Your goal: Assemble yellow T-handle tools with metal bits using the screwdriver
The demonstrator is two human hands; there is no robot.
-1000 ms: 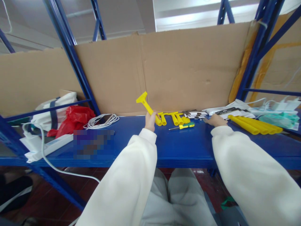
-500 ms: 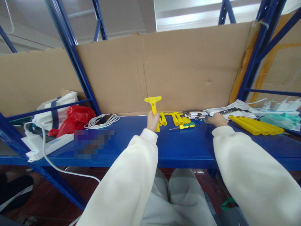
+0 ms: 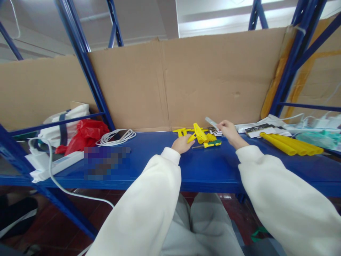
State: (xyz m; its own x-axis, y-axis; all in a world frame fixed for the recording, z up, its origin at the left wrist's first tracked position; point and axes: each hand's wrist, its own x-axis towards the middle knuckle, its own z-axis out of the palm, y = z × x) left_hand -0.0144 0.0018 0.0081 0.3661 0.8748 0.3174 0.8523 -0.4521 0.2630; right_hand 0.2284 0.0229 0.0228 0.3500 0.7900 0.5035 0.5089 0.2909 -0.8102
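My left hand (image 3: pixel 181 143) is closed round the handle of a yellow scraper head (image 3: pixel 197 133), which tilts to the right above the blue shelf. Between the fingertips of my right hand (image 3: pixel 228 129) is a thin, flat metal blade (image 3: pixel 211 122), raised and pointing up to the left toward the scraper head. Just below the scraper head lies a screwdriver (image 3: pixel 209 144) with a yellow and green handle. More yellow scraper heads (image 3: pixel 182 132) rest behind my left hand. Small yellow parts (image 3: pixel 211 137) sit beside the screwdriver, partly hidden.
Several yellow tubes (image 3: pixel 290 144) lie at the right, near white and black packets (image 3: pixel 262 129). Left on the shelf (image 3: pixel 149 160) are a coiled white cable (image 3: pixel 117 137), a red bag (image 3: pixel 90 133) and a white power strip (image 3: pixel 57 165). A cardboard panel (image 3: pixel 213 78) closes the back.
My right hand has lifted from the packets at the right, bringing up the metal blade. My left hand has tilted the scraper head to the right and lowered it.
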